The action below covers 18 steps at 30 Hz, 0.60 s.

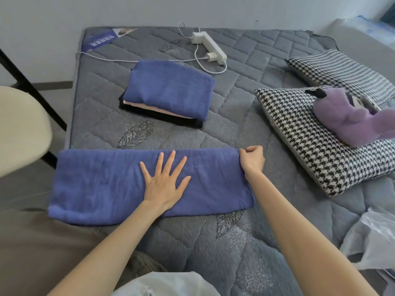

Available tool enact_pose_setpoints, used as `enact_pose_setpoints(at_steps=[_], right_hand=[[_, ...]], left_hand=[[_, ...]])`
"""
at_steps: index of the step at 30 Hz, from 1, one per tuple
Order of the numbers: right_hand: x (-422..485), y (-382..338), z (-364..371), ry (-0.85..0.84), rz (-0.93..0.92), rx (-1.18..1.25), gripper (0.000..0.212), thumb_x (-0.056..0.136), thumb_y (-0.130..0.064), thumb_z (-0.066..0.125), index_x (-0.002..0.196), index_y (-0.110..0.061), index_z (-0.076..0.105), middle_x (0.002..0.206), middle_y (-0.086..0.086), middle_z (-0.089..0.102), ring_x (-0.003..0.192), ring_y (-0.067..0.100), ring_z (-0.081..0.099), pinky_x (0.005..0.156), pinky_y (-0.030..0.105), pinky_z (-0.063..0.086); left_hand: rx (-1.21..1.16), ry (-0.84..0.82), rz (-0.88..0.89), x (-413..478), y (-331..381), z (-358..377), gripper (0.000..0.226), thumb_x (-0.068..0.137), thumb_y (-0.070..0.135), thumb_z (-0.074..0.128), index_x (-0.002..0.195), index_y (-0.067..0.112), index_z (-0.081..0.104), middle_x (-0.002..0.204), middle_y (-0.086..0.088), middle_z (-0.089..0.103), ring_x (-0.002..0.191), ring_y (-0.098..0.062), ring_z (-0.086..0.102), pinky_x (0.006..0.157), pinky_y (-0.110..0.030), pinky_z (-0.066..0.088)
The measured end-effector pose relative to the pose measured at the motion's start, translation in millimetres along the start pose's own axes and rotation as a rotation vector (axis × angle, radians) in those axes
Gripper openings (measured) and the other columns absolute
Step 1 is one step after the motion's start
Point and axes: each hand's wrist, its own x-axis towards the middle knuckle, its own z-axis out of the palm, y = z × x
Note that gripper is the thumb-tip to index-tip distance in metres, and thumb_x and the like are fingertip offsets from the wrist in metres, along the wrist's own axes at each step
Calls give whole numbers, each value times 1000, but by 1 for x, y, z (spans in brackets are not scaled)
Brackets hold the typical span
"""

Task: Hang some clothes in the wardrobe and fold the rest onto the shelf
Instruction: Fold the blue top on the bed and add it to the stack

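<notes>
Grey quilted mattress with stitched leaf patterns fills the head view, set against a pale wall.

Across the lower middle lies a blue garment, folded into a long flat band of soft, lightly creased fabric that runs from 9 o'clock to 3 o'clock. The left hand lies palm down on its middle, fingers straight and spread. The right hand pinches the band's far right corner between thumb and curled fingers.

At 12 o'clock from the band, apart from it, sits a stack of folded clothes: blue on top, pink under it, dark at the bottom. Beyond that is a white power strip with plugged-in chargers.

At 2 o'clock, a purple plush toy rests on a houndstooth pillow.
</notes>
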Motion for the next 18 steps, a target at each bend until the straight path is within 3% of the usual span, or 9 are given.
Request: enact_pose_setpoints(at_steps=[2, 5, 8, 10, 12, 14, 18], right_hand=[[-9, -8, 1, 115, -203, -209, 24, 91, -17, 57, 114, -12, 51, 113, 6, 58, 107, 27, 51, 82, 36, 39], [-33, -17, 15, 253, -664, -458, 26, 84, -9, 59, 109, -12, 60, 111, 7, 58, 105, 31, 50, 82, 40, 39], [-67, -15, 48, -14, -960, -446, 33, 81, 0, 55, 113, -6, 64, 114, 11, 62, 106, 32, 56, 88, 38, 41], [-88, -10, 69, -228, -943, -468, 40, 89, -4, 49, 129, -4, 55, 135, 13, 53, 126, 31, 47, 106, 40, 37], [-103, -1, 85, -338, -876, -546, 47, 98, -11, 39, 144, -9, 39, 153, 8, 35, 143, 27, 27, 118, 43, 18], [-108, 10, 95, -326, -867, -672, 49, 102, -20, 30, 151, -16, 26, 160, 3, 20, 148, 24, 13, 119, 43, 6], [-102, 23, 92, -216, -876, -791, 56, 97, -44, 14, 150, -32, 28, 159, 3, 23, 147, 25, 18, 118, 49, 5]], left_hand=[[-16, 29, 16, 0, -2, -4, 71, 82, 64, -10, 148, 40, -11, 159, 9, -16, 146, -21, -16, 105, -64, -17], [-2, 104, 31, -2, -5, -13, 68, 88, 55, -8, 151, 30, -3, 161, 6, -4, 148, -17, -7, 112, -55, -13], [-20, 93, 17, -3, -11, -17, 60, 98, 42, 2, 152, 18, -3, 160, 4, -5, 147, -13, -5, 118, -45, -7], [14, 112, -13, -7, -17, -19, 61, 98, 37, 11, 150, 5, 15, 159, -7, 12, 146, -19, 16, 118, -43, 11], [30, 115, -43, -12, -27, -13, 62, 94, 34, 22, 143, -2, 34, 150, -15, 33, 137, -26, 38, 112, -42, 29], [27, 92, -69, -18, -41, -7, 65, 94, 39, 20, 144, -2, 30, 152, -15, 30, 139, -26, 35, 114, -40, 22], [5, 110, -121, -20, -72, -9, 76, 88, 51, 0, 152, 10, 12, 160, -3, 8, 148, -18, 7, 118, -40, -2]])
